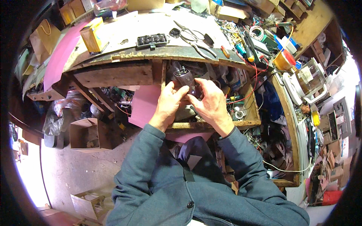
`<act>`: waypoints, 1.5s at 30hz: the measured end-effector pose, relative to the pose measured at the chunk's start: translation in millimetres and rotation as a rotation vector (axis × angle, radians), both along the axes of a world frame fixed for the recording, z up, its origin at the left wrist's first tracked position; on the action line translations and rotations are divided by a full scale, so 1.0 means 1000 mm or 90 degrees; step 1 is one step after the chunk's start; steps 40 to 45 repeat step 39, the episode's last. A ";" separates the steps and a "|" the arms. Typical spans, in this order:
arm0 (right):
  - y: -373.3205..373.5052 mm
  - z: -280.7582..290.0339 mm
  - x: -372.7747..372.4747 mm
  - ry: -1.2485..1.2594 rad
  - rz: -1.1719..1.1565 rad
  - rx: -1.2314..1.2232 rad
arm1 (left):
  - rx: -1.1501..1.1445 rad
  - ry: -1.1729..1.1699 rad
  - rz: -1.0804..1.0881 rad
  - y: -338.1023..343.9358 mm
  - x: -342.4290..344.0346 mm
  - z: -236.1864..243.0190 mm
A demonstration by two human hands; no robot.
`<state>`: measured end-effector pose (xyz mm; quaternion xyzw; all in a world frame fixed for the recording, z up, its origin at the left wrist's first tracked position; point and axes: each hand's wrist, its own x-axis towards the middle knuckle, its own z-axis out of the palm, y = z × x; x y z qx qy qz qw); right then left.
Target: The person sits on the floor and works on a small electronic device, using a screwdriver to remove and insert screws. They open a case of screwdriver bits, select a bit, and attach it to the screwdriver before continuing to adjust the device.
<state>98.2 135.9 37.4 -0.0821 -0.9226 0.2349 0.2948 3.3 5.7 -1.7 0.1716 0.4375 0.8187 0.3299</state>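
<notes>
Above the open wooden drawer (211, 125) I hold a dark cylinder with metal terminals on its upper end, which looks like a capacitor (184, 77). It leans with the terminals pointing away from me. My left hand (168, 104) is closed on its lower left side, thumb toward the middle. From the right, my right hand (212, 101) grips its lower end with thumb and fingers. The fingers and thumbs hide the cylinder's bottom. Inside the drawer, tools and small parts lie beneath and beside my hands, including a green-handled tool (236, 101).
On the bench above the drawer are a black compartment tray (152, 40), pliers (200, 49), a yellow box (92, 35) and screwdrivers (247, 54). A red wire (255, 81) hangs over the drawer's right side. An open cardboard box (89, 135) stands on the floor at left.
</notes>
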 end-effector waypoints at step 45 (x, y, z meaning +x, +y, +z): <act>0.002 0.002 0.010 0.013 -0.008 -0.038 | 0.010 0.014 -0.033 -0.001 -0.003 -0.005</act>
